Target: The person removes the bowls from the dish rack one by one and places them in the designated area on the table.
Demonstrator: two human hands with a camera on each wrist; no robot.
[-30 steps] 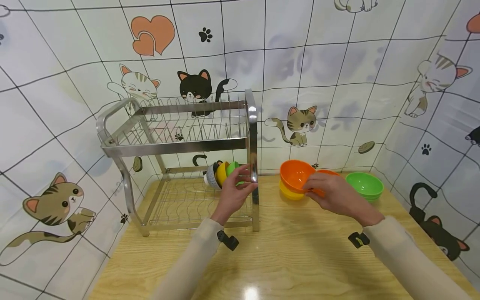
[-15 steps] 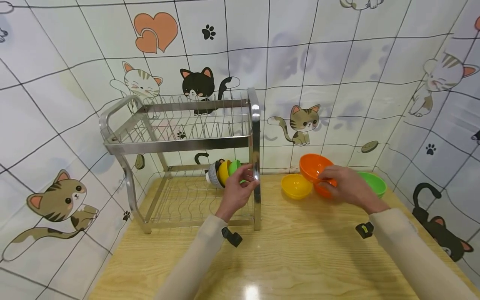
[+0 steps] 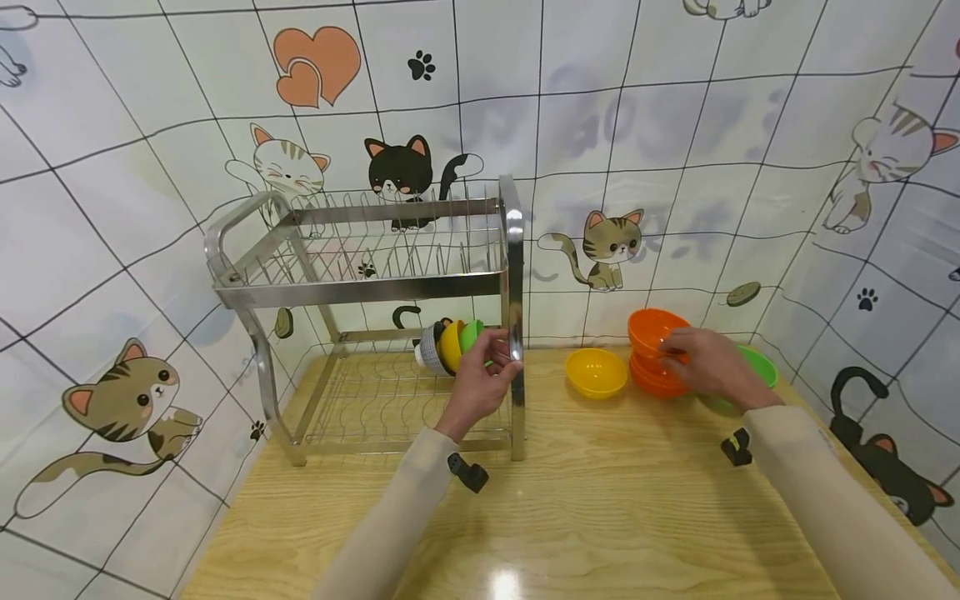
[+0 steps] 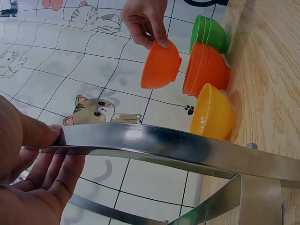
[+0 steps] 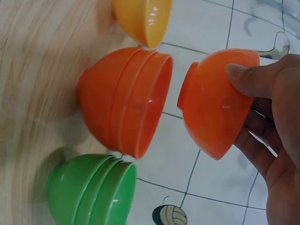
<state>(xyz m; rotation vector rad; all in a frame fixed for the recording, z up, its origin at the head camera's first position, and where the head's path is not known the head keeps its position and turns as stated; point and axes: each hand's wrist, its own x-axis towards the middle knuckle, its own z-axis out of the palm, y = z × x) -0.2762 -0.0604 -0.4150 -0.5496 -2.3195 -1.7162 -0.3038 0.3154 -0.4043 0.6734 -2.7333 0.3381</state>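
My right hand [image 3: 708, 362] pinches an orange bowl [image 5: 215, 103] by its rim, thumb outside. That bowl hangs just above a stack of nested orange bowls [image 5: 124, 101], apart from it in the right wrist view. My left hand [image 3: 480, 379] grips the right upright of the metal dish rack [image 4: 140, 138] between thumb and fingers. Left of the orange stack sits a yellow bowl [image 3: 596, 373] on the table. Nested green bowls [image 5: 91, 190] stand to the right of the orange ones, partly hidden by my right hand in the head view.
On the rack's lower tier, a grey-white patterned bowl [image 3: 429, 350], a yellow bowl [image 3: 450, 343] and a green one [image 3: 471, 333] stand on edge in the wires. The upper tier [image 3: 360, 290] has wire slots. A tiled-pattern wall [image 3: 675, 250] closes off the back.
My right hand has carried the orange bowl from above the yellow bowl rightward to above the orange stack. The yellow bowl is uncovered. My left hand stays on the rack.
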